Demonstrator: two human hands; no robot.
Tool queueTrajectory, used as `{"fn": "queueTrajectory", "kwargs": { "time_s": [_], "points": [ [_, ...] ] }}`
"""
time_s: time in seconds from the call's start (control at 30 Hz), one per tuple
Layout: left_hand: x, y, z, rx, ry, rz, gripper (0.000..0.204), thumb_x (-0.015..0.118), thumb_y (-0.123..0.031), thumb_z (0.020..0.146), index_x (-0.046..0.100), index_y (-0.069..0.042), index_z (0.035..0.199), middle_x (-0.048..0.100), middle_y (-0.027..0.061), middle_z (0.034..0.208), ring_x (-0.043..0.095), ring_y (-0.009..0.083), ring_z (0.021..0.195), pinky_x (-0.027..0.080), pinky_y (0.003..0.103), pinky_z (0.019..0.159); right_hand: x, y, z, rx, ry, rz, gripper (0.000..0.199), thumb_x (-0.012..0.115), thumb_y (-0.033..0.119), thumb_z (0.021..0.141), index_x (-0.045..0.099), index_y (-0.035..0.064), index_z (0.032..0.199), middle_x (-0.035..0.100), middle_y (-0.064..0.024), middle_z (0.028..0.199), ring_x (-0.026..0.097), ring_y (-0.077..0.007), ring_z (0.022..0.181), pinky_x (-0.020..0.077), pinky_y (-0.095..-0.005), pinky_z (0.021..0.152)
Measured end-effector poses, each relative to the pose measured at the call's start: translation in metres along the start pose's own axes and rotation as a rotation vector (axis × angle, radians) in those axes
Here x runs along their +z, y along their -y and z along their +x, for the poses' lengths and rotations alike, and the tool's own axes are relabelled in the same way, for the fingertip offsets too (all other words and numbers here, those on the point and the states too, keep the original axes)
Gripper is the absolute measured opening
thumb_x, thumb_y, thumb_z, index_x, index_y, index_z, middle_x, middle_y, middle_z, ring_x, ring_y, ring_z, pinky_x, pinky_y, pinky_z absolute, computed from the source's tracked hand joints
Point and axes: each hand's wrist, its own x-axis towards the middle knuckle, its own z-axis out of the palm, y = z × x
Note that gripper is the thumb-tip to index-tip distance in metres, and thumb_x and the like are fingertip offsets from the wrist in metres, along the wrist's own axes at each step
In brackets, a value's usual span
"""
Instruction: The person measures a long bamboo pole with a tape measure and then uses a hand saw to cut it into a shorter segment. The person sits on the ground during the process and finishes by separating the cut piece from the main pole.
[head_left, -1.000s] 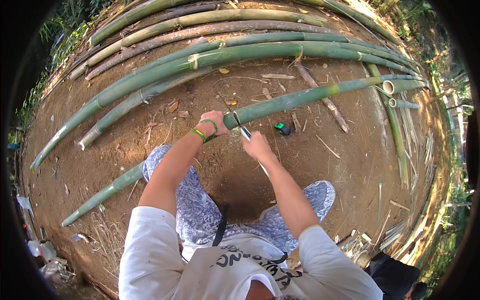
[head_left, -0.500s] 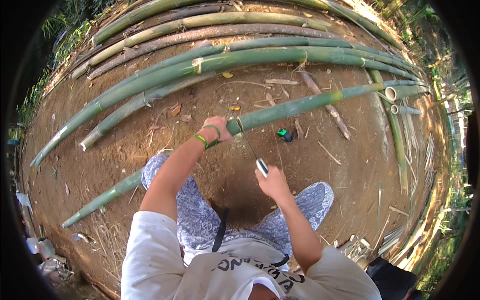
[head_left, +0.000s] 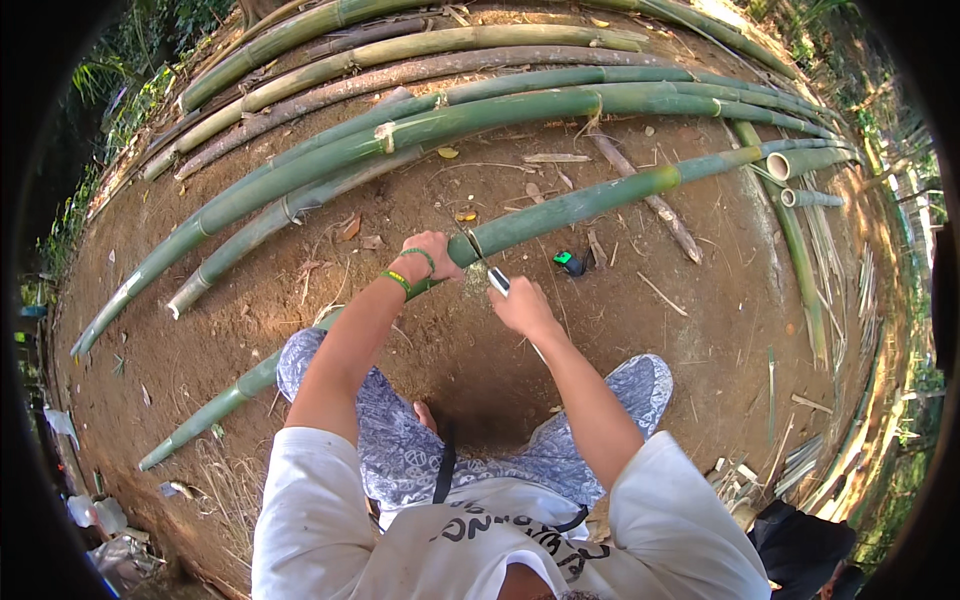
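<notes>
A long green bamboo pole [head_left: 570, 208] runs slantwise in front of me, from beside my left knee up to the far right. My left hand [head_left: 430, 257] is wrapped round it, with two green bands on the wrist. Just right of that hand, the thin blade of a saw [head_left: 498, 281] crosses the pole close to a joint. My right hand [head_left: 524, 308] grips the saw's white-and-dark handle on the near side of the pole. How deep the blade sits in the bamboo cannot be made out.
Several bamboo poles [head_left: 450, 121] lie across the dirt ground beyond. A brown stick [head_left: 655, 205] passes under the held pole. A small green-and-black object [head_left: 568, 262] rests near it. Cut bamboo ends [head_left: 800, 162] are at the right, and split pieces [head_left: 740, 480] at the lower right.
My right hand has pushed the saw forward and a little left, its handle now close to the pole. My left hand stays on the bamboo.
</notes>
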Motion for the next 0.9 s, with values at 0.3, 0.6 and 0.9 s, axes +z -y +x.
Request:
{"fn": "queueTrajectory", "kwargs": {
  "time_s": [0.3,0.6,0.9],
  "points": [
    [0.015,0.031,-0.002,0.098,0.101,-0.312,0.109,0.084,-0.067,0.065,0.050,-0.010,0.151,0.058,0.0227,0.146,0.056,0.0378,0.136,0.045,0.047,0.115,-0.013,0.000,-0.013,0.090,0.076,0.014,0.044,0.070,0.037,0.093,0.074,-0.0052,0.105,0.072,-0.0339,0.103,0.070,-0.0488,0.102,0.0545,-0.0553,0.093],
    [-0.029,0.169,-0.084,-0.163,0.277,-0.088,0.127,0.078,-0.079,0.067,0.032,-0.011,0.164,0.040,0.0237,0.163,0.038,0.0399,0.151,0.032,0.048,0.124,-0.008,-0.023,-0.003,-0.026,0.098,0.057,0.040,0.069,0.031,0.091,0.072,-0.0086,0.099,0.071,-0.0344,0.096,0.070,-0.0506,0.096,0.0550,-0.0560,0.088],
    [-0.038,0.155,-0.192,-0.440,0.162,-0.208,0.115,0.080,-0.070,0.072,0.041,-0.006,0.159,0.054,0.0259,0.152,0.052,0.0413,0.141,0.041,0.046,0.118,0.000,-0.034,0.000,-0.131,0.086,0.080,0.044,0.066,0.035,0.095,0.071,-0.0093,0.096,0.073,-0.0282,0.083,0.075,-0.0425,0.082,0.0582,-0.0506,0.079]
  ]
}}
